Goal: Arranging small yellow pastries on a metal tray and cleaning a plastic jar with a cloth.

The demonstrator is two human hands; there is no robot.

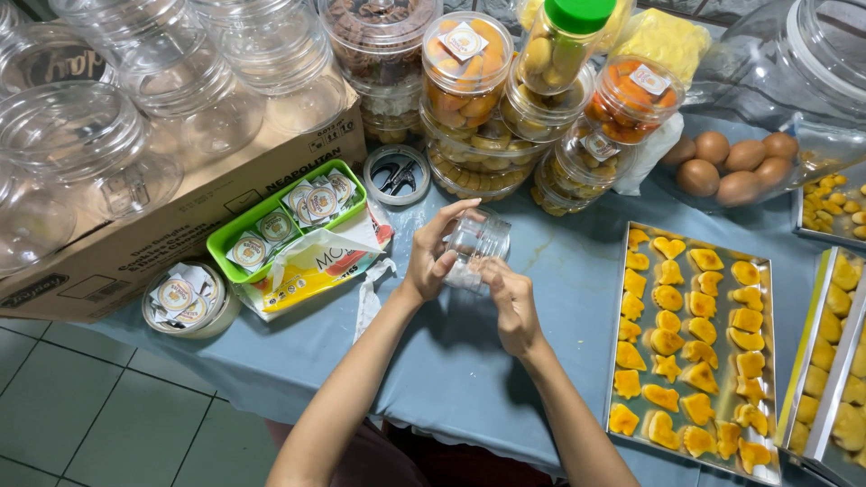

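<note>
A small empty clear plastic jar [480,236] is held tilted above the blue tablecloth [451,361], between both hands. My left hand [435,252] grips its left side with fingers curled over the top. My right hand [508,302] holds it from below, fingertips at its base. A metal tray [618,316] of yellow-orange shaped cookies [690,343] lies just right of my hands.
Stacked jars filled with cookies [466,68] stand behind, one with a green lid [577,13]. Empty clear jars [77,135] sit on a cardboard box [180,221] at left. A green tray of round stickers [289,216], brown eggs [735,167] and more cookie trays [834,361] surround.
</note>
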